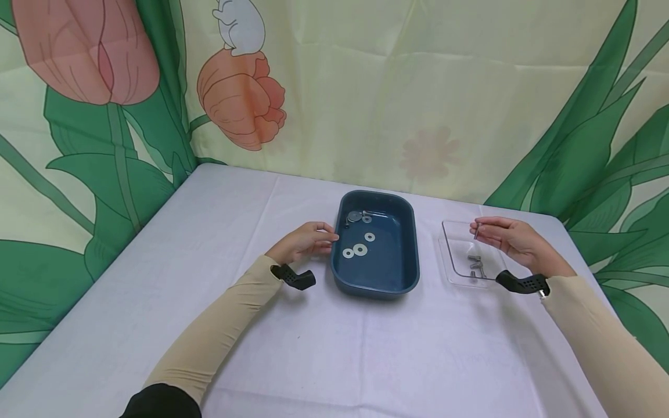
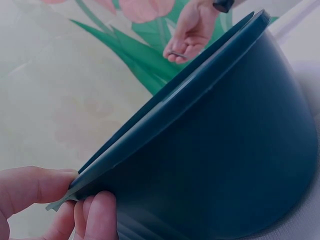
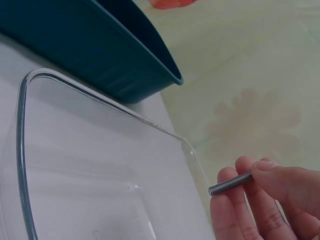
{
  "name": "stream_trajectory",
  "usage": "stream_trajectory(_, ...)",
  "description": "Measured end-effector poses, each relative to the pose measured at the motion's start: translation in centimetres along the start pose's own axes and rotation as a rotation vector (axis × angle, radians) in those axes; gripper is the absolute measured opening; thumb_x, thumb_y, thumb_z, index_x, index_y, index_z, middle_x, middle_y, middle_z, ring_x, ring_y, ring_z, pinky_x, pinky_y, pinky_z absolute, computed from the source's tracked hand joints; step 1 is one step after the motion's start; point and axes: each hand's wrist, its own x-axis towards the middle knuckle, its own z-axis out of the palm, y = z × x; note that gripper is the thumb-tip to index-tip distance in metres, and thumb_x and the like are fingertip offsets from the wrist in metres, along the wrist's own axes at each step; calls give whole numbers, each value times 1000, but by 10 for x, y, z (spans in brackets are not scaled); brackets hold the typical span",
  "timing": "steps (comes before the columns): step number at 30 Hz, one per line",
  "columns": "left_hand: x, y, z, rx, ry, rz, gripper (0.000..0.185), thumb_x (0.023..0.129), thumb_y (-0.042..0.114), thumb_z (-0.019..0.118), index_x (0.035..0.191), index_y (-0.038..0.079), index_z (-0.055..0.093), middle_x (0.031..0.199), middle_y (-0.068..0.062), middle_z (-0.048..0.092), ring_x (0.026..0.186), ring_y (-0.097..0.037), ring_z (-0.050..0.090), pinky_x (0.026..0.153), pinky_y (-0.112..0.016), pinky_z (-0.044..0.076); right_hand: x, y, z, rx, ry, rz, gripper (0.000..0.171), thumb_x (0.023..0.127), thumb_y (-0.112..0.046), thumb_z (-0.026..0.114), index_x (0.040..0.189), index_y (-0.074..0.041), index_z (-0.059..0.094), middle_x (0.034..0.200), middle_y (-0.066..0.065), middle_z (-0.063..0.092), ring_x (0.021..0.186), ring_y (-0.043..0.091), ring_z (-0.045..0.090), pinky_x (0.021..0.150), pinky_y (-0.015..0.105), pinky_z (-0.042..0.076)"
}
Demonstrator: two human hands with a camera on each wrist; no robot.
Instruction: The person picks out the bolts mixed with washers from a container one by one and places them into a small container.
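Observation:
My left hand pinches the left rim of a dark blue plastic tub between thumb and fingers. Flat washers lie scattered on the tub's floor, with a larger grey disc and small screw-like pieces near its far end. On the right, my right hand holds a threaded metal bolt between thumb and fingers, above the far right part of a clear plastic box. The thumb hides one end of the bolt. Several bolts lie inside the clear box.
A white cloth covers the table. Behind it hangs a curtain printed with flowers and leaves. The tub and the clear box stand side by side with a narrow gap between them. Black wrist bands are worn on both wrists.

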Motion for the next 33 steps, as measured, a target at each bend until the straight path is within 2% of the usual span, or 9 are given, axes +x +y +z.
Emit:
stream_trajectory(10, 1, -1, 0, 6, 13, -8, 15, 90, 9, 60, 103, 5, 53, 93, -2, 60, 73, -8, 59, 74, -20, 56, 1, 3, -2, -32, 10, 9, 26, 92, -1, 54, 90, -18, 73, 92, -4, 73, 85, 8, 70, 76, 20, 57)
stream_trajectory(18, 2, -1, -1, -6, 4, -8, 14, 91, 8, 60, 103, 5, 53, 95, -3, 59, 72, -7, 59, 79, -23, 57, 1, 3, -4, -20, -57, -9, 29, 94, 3, 49, 96, -14, 73, 95, -2, 73, 88, 9, 69, 78, 21, 57)
stream_trajectory(25, 2, -1, 0, 9, 14, -20, 16, 91, 10, 60, 104, 5, 53, 93, -2, 59, 73, -8, 59, 79, -22, 56, 1, 3, -4, -34, -38, 11, 30, 94, 2, 50, 92, -16, 73, 94, -3, 73, 88, 8, 69, 77, 21, 57)
stream_trajectory(33, 1, 1, 0, 13, 18, -19, 14, 90, 9, 60, 103, 5, 54, 100, -5, 60, 74, -9, 59, 83, -25, 56, 0, 1, -6, -29, -32, 26, 26, 93, 1, 53, 94, -16, 72, 94, -4, 73, 89, 8, 69, 77, 20, 57)
